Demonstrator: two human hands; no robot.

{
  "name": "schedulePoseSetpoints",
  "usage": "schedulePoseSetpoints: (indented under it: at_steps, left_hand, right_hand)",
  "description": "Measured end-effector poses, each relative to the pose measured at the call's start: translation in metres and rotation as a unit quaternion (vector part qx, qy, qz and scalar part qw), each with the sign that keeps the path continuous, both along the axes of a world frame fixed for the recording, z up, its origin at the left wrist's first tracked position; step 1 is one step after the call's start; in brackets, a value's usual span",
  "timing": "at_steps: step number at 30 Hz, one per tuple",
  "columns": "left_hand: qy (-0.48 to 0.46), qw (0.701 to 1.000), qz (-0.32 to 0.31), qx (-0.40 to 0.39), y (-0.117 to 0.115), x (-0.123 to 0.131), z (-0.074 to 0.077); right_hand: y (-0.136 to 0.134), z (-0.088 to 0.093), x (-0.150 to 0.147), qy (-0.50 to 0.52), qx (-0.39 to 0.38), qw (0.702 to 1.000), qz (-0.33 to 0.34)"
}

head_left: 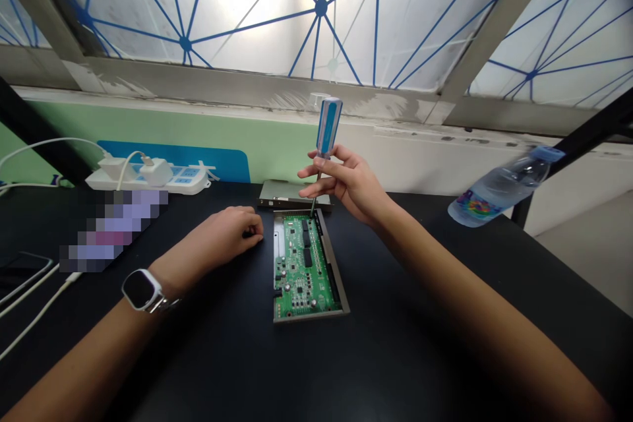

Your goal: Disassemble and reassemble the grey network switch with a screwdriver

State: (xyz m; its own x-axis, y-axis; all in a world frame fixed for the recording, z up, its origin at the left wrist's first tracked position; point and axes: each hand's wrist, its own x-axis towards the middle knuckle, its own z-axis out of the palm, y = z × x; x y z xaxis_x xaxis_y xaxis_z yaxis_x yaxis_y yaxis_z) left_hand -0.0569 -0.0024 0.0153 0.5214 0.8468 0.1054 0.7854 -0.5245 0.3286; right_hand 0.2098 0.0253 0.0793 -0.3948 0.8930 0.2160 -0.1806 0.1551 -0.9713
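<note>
Black table [395, 349] — power strip [198, 179] back left, water bottle [504, 188] on the right. Green circuit board [312, 273] lies mid-table in a metal frame [337, 277]. Left hand [225, 232] curled just left of it, can't tell if holding anything. Right hand [352, 179] pinches the screwdriver [328, 128] around the handle's lower end — tip down at board's far end.

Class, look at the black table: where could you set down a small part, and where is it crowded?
Bare table shows nearest the camera, between the circuit board and the two forearms, and beyond the right forearm, before the bottle. The far left is crowded with a power strip and cables; behind the board sits a metal case.
</note>
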Motion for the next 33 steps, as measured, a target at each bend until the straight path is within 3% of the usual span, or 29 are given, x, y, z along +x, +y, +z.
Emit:
schedulePoseSetpoints:
  at_steps: [7, 12, 20, 33]
  left_hand:
    - [0.023, 0.997, 0.043, -0.063, 0.011, -0.024, 0.002]
    - [0.027, 0.993, 0.065, -0.091, 0.004, -0.02, 0.016]
    - [0.069, 0.971, 0.177, -0.146, -0.002, -0.017, 0.033]
    - [-0.029, 0.968, 0.147, -0.203, -0.003, -0.013, 0.025]
  right_hand:
    - [0.0, 0.001, 0.001, -0.011, 0.0, 1.0, -0.013]
    - [0.001, 0.001, 0.001, -0.015, -0.003, 1.0, -0.017]
    - [0.001, 0.001, 0.002, -0.027, -0.001, 0.999, -0.025]
    - [0.002, 0.0, 0.002, -0.036, 0.009, 0.999, -0.033]
